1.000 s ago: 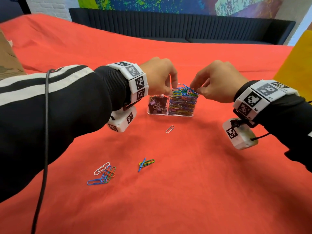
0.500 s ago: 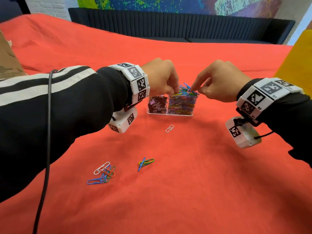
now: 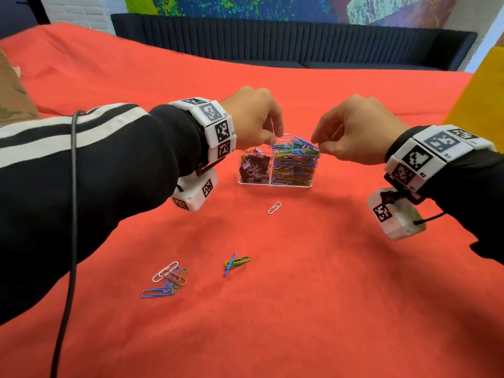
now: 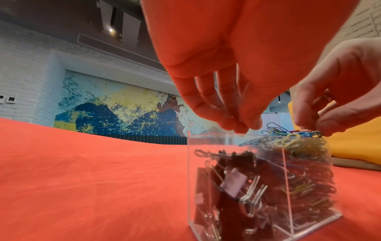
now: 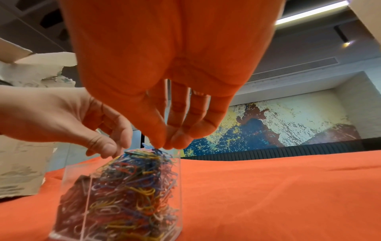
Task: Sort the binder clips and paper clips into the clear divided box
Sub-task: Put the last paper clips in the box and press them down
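Note:
The clear divided box (image 3: 272, 184) stands on the red cloth, mid-table. Its left compartment holds dark binder clips (image 3: 253, 169); the right one is heaped over the rim with coloured paper clips (image 3: 296, 162). My left hand (image 3: 275, 137) hovers over the box, its bunched fingertips pinching the top rim near the divider. My right hand (image 3: 316, 141) pinches paper clips at the right top of the heap. Loose on the cloth lie a white paper clip (image 3: 274, 208), a small crossed bunch (image 3: 236, 262) and a larger bunch (image 3: 169, 279).
A black cable (image 3: 72, 214) hangs from my left sleeve. A brown paper bag (image 3: 11, 85) sits at the far left, a yellow cushion (image 3: 485, 85) at the far right, a dark sofa (image 3: 272, 42) behind the table.
My right hand's pointing index finger has curled back into a pinch on the heap's top clips. The left hand stayed at the box rim. Loose clips have not moved.

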`<state>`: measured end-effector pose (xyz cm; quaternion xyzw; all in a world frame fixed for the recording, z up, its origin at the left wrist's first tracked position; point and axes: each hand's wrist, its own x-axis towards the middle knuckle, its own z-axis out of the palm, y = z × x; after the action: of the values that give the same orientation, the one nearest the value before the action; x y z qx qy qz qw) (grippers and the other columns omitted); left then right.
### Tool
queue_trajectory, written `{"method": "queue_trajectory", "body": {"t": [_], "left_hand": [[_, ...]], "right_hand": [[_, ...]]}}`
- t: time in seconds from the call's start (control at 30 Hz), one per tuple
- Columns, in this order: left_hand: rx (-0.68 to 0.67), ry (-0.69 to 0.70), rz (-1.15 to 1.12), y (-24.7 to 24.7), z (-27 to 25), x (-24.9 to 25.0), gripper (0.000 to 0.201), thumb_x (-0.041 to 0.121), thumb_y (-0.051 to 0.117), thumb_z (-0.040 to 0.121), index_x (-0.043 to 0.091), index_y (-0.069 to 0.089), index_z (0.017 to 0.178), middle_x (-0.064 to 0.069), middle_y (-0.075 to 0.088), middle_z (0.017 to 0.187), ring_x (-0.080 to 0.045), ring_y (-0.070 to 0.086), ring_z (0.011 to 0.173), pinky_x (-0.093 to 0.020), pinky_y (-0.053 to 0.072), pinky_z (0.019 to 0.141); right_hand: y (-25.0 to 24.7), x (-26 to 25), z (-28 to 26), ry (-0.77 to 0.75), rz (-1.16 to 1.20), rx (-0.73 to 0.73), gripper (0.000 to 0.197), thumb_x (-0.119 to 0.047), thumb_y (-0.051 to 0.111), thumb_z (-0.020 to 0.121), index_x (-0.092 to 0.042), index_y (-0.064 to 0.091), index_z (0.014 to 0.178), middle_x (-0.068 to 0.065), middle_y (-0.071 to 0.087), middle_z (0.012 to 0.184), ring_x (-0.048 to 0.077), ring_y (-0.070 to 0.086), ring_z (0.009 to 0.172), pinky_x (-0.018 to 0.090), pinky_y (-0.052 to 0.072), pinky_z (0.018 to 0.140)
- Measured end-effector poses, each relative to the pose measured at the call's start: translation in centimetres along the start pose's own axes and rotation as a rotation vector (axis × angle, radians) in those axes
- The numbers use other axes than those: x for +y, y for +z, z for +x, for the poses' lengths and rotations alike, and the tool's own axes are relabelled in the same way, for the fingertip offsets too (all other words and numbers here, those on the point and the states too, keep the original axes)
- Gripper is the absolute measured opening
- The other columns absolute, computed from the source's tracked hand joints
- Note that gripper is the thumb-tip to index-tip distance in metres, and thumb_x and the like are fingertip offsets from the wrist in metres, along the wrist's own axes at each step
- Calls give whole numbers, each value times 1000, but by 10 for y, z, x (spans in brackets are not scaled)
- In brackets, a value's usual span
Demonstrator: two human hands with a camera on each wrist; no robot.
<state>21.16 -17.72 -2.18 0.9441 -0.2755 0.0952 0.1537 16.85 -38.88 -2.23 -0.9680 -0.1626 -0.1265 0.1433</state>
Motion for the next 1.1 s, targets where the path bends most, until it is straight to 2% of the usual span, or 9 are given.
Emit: {"method": "queue_trajectory", "body": {"t": [0.1,0.27,0.4,0.53,0.6,0.7,0.83,0.97,1.1], "left_hand": [[-14,-3,6,1,1,-2,16,16,74,80,22,76,95,4,75,82,-7,67,73,-14,45,63],[-23,-21,4,2,0,-5,15,16,73,81,24,76,94,5,74,80,4,62,63,-15,46,62],[-11,-49,62,4,-1,-1,14,22,72,79,30,74,91,9,72,78,-8,67,72,-29,55,76],[-4,-67,157,7,-3,3,16,27,70,76,36,70,90,6,71,82,-22,68,84,-37,57,77],[-7,-62,154,7,-3,4,18,26,69,76,37,69,90,6,71,81,-21,69,84,-37,57,76],[-25,-59,113,7,-3,5,20,23,71,76,36,70,91,9,70,78,-17,69,82,-37,57,78],[-8,-47,84,9,-1,4,17,24,74,76,32,72,91,10,70,77,-16,68,81,-33,56,80],[16,-38,93,9,0,5,11,26,75,77,28,74,87,13,65,67,-16,68,78,-32,56,78],[54,-32,79,7,2,6,11,24,74,77,28,75,87,9,71,75,-16,69,78,-35,57,79]], "right_hand": [[2,0,0,-4,-8,-2,18,-9,72,78,-24,78,85,-2,72,71,12,68,72,28,54,74],[0,1,1,12,15,34,18,-9,70,77,-24,77,84,-2,73,73,11,69,73,29,55,77],[-1,3,-1,2,12,36,19,-10,69,77,-27,77,83,-3,74,79,15,69,79,26,52,77],[0,5,-1,0,0,42,19,-10,68,78,-27,76,83,-6,73,80,0,64,74,21,44,74],[0,6,-1,-5,-4,39,20,-10,67,78,-27,76,83,-6,73,79,-7,60,72,20,42,74],[2,6,0,-14,-2,36,21,-10,66,78,-29,76,82,-6,73,78,-3,61,71,21,44,73],[4,7,1,-19,-10,27,21,-11,67,78,-30,74,80,-8,72,77,-7,59,73,21,42,72],[5,7,1,-19,-5,24,19,-11,67,78,-27,76,81,-8,72,76,0,65,74,21,44,71],[6,8,2,-21,-6,33,18,-11,67,78,-26,77,83,-10,71,75,-3,63,75,20,42,71]]}}
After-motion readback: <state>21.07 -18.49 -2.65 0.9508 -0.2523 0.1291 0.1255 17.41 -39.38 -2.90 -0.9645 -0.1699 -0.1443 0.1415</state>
